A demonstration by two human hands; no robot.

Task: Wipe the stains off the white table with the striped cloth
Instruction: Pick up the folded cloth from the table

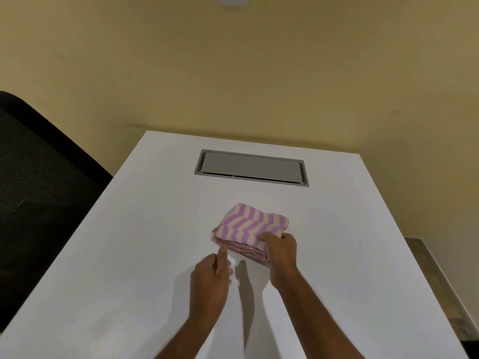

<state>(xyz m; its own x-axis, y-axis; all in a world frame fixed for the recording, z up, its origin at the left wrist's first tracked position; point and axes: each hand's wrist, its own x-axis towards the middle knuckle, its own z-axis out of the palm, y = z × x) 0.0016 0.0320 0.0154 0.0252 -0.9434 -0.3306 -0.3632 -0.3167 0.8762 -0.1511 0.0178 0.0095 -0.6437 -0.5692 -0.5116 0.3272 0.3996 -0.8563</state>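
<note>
A folded cloth (250,224) with purple and cream zigzag stripes lies in the middle of the white table (129,242). My right hand (281,251) grips the cloth's near right corner, thumb on top and fingers around the folded edge. My left hand (211,278) sits just in front of the cloth's near left corner; its index finger points forward and touches the cloth's edge, while the other fingers are curled. I can make out no stains on the table surface.
A grey rectangular cable hatch (251,168) is set into the table beyond the cloth. A black mesh chair back (39,177) stands at the table's left side. A yellow wall (259,60) rises behind the far edge.
</note>
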